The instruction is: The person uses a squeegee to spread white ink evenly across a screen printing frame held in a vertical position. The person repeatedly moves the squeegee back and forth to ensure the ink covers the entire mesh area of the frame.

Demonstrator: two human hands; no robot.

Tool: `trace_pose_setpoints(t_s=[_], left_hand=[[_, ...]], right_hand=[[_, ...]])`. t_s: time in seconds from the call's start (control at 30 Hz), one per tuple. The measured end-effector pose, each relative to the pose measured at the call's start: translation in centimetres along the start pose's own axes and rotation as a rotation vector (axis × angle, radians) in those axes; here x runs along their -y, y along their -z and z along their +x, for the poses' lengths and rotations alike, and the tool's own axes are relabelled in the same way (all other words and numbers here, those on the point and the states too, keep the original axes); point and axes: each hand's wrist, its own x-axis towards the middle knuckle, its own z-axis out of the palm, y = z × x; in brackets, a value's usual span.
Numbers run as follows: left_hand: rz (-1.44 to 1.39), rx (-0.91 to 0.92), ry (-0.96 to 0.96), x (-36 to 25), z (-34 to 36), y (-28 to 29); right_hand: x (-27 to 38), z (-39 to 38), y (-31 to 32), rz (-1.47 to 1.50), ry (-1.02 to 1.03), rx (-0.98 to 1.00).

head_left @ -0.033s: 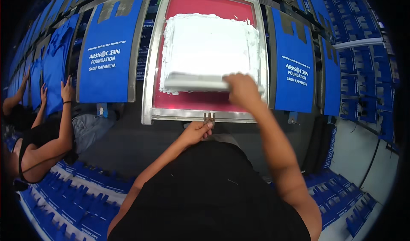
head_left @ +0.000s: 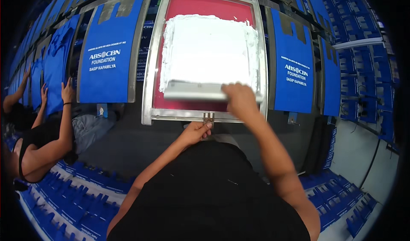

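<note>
A screen-printing frame (head_left: 147,87) with metal edges and red mesh (head_left: 192,103) lies in front of me. Thick white ink (head_left: 209,49) covers most of the mesh, with ragged ridges along its sides. My right hand (head_left: 242,99) is closed round the right part of a metal squeegee (head_left: 194,92), which lies across the near edge of the ink. At the frame's near side, my left hand (head_left: 197,131) pinches a small metal bracket (head_left: 208,117) fixed to the middle of the rim. The squeegee's blade edge is hidden.
Printed blue bags (head_left: 106,83) lie on boards left of the frame, and another blue bag (head_left: 294,49) lies on its right. At far left a co-worker's hands (head_left: 66,91) touch a blue bag (head_left: 57,66). Racks of blue bags (head_left: 77,198) stand behind and at right.
My right hand has drawn the squeegee a little nearer to me, down to the near edge of the ink. My left hand stays on the bracket.
</note>
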Motion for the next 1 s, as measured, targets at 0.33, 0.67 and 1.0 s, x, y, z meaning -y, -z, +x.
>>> trace_pose_setpoints(t_s=[0.33,0.67,1.0], left_hand=[[0.348,-0.267,0.168,1.0,0.7,0.7],[0.98,-1.315,-0.426,-8.0,0.9,14.6],[0.493,-1.001,-0.413,-9.7,-2.5,10.2]], right_hand=[[-6.9,-1.0,4.2,0.064,-0.158,0.002],[-16.9,1.9,-3.6,1.077,-0.367,-0.135],[-19.4,-2.9,-0.3,1.158,-0.449,-0.218]])
